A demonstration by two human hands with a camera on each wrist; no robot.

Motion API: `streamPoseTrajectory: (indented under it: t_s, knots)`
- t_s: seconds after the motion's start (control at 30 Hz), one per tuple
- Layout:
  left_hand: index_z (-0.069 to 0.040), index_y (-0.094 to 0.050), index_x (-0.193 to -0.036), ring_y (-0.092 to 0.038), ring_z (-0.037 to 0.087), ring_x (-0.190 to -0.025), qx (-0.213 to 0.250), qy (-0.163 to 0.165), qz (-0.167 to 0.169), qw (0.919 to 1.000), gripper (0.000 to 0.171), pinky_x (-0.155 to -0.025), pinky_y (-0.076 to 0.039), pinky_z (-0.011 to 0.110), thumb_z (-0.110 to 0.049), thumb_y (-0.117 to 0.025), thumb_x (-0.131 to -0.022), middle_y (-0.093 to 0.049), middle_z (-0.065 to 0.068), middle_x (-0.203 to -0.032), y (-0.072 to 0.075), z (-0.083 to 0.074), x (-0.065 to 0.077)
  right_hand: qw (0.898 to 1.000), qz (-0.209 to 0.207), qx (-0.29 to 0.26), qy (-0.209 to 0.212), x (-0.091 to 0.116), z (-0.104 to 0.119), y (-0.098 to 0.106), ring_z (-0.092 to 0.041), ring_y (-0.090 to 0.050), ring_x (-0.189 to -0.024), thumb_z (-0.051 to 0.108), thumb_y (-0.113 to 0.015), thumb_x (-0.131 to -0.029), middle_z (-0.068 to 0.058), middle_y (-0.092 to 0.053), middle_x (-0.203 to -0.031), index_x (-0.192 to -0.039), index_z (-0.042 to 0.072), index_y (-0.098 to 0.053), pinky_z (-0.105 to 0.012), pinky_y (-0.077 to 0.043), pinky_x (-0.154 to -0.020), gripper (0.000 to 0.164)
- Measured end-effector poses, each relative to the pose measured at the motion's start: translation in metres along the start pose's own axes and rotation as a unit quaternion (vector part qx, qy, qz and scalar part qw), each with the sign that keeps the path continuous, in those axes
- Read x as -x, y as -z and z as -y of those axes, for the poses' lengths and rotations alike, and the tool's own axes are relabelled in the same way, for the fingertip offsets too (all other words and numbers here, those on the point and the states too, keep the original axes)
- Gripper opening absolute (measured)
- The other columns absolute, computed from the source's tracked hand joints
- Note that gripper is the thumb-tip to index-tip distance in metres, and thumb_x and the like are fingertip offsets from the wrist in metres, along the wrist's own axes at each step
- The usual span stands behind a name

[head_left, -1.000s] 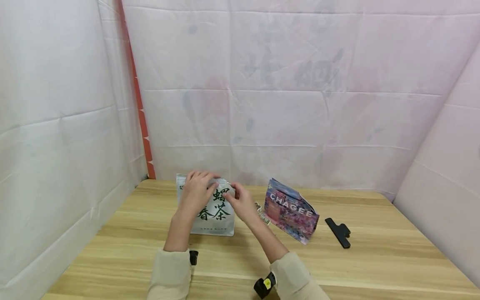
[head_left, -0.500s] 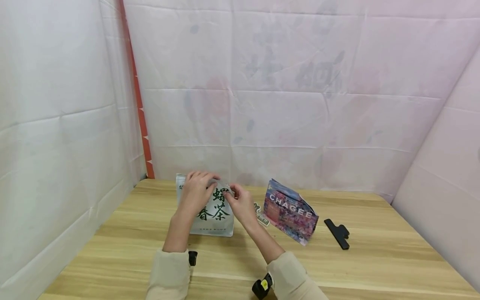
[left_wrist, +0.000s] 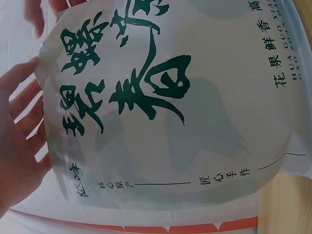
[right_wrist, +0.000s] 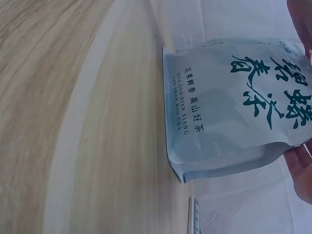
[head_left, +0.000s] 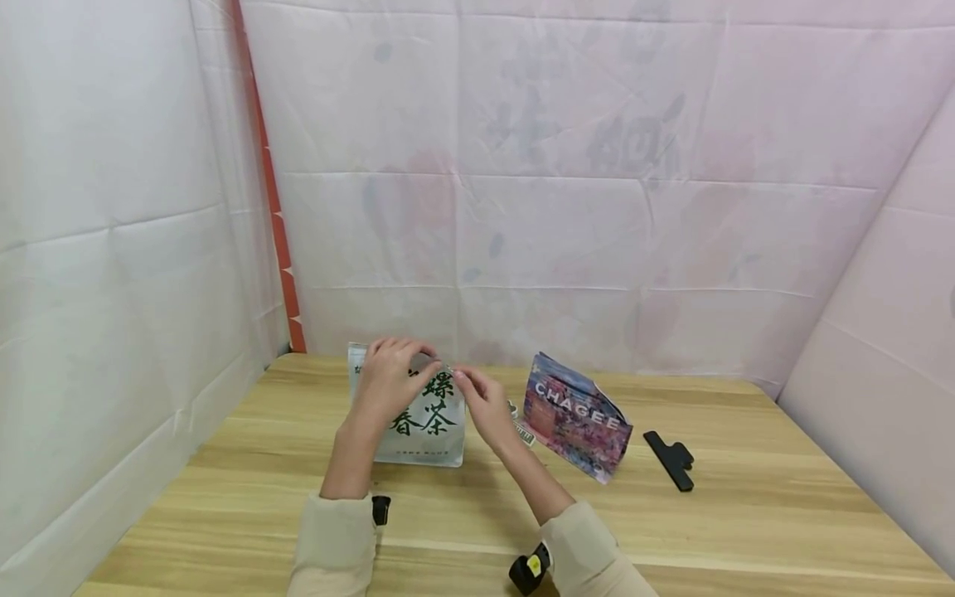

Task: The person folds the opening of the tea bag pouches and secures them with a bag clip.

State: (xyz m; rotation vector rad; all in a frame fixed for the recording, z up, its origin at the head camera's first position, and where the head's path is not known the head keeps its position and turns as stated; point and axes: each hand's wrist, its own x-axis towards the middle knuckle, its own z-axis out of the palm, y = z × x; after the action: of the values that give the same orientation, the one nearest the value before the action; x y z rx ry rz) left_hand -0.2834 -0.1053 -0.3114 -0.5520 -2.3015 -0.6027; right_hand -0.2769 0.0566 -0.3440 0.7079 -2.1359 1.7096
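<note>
Both hands grip the pale pouch (head_left: 427, 419), upright on the table (head_left: 597, 539).
Head view: I see the left hand (head_left: 384, 381) curled over its top edge, the right hand (head_left: 485, 406) pinching a corner; a purple pouch (head_left: 573, 414) stands nearby. Left wrist: fingers (left_wrist: 28, 103) behind the edge. Right wrist: the pale pouch bulges, contents hidden.
</note>
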Motion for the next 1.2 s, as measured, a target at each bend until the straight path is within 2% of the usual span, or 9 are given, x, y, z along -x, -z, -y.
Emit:
streamPoseTrajectory:
  t_s: [0.13,0.43,0.53,0.73,0.93,1.1,1.2]
  knots:
    - [-0.014,-0.068,-0.091,-0.056,0.025,-0.095,0.000,0.007,0.006,1.0000,0.015,-0.096,-0.031,0.044,-0.028,-0.065,-0.086,-0.066,0.002,-0.095,0.000,-0.001,0.000,1.000,-0.002,0.002,-0.011,0.002,0.006,0.003,-0.038,-0.056,-0.083,0.009,-0.045,-0.098,-0.024,-0.062,-0.098,-0.109,-0.011,-0.060,-0.040,-0.046,-0.073,0.028]
    - [-0.014,-0.067,-0.095,-0.054,0.025,-0.098,-0.003,0.017,0.020,0.9996,0.019,-0.098,-0.028,0.044,-0.031,-0.064,-0.087,-0.065,0.002,-0.099,0.000,-0.001,0.001,1.000,0.014,-0.004,-0.010,0.002,0.003,0.002,-0.031,-0.059,-0.097,0.007,-0.049,-0.095,-0.021,-0.062,-0.106,-0.109,-0.009,-0.060,-0.041,-0.047,-0.082,0.024]
    - [-0.014,-0.067,-0.096,-0.053,0.025,-0.100,-0.002,0.018,0.032,0.9993,0.018,-0.098,-0.027,0.044,-0.030,-0.064,-0.087,-0.065,0.002,-0.101,0.001,-0.001,0.001,1.000,0.019,-0.006,-0.014,0.002,0.002,0.002,-0.030,-0.059,-0.099,0.007,-0.050,-0.095,-0.020,-0.061,-0.107,-0.109,-0.009,-0.060,-0.038,-0.047,-0.083,0.024]
    - [-0.014,-0.067,-0.099,-0.052,0.024,-0.102,0.012,0.022,0.056,0.9981,0.018,-0.098,-0.026,0.043,-0.026,-0.066,-0.086,-0.064,0.002,-0.102,0.004,-0.002,-0.001,1.000,0.008,-0.010,-0.028,0.003,0.004,0.002,-0.029,-0.060,-0.096,0.008,-0.054,-0.093,-0.018,-0.062,-0.105,-0.108,-0.008,-0.061,-0.030,-0.048,-0.081,0.022]
    - [-0.013,-0.067,-0.099,-0.053,0.025,-0.100,0.015,0.020,0.060,0.9979,0.017,-0.097,-0.027,0.043,-0.016,-0.070,-0.083,-0.064,0.003,-0.102,0.006,-0.002,0.000,1.000,0.010,-0.004,-0.010,0.003,0.004,0.000,-0.031,-0.060,-0.090,0.002,-0.056,-0.090,-0.020,-0.063,-0.100,-0.107,-0.010,-0.060,-0.027,-0.048,-0.074,0.021]
    - [-0.014,-0.067,-0.099,-0.052,0.024,-0.099,0.002,0.016,0.057,0.9983,0.016,-0.097,-0.027,0.042,-0.011,-0.069,-0.083,-0.064,0.003,-0.102,0.005,-0.002,0.000,1.000,0.024,0.010,-0.005,0.003,0.003,0.000,-0.032,-0.060,-0.090,0.000,-0.058,-0.089,-0.021,-0.063,-0.101,-0.109,-0.010,-0.060,-0.032,-0.049,-0.075,0.023]
    - [-0.014,-0.067,-0.096,-0.053,0.023,-0.098,-0.011,0.011,0.047,0.9988,0.014,-0.096,-0.029,0.042,-0.010,-0.067,-0.084,-0.065,0.003,-0.101,0.003,-0.001,0.001,0.999,0.033,0.028,0.009,0.000,-0.009,-0.001,-0.032,-0.060,-0.090,-0.001,-0.058,-0.088,-0.021,-0.063,-0.102,-0.110,-0.009,-0.060,-0.039,-0.049,-0.076,0.024]
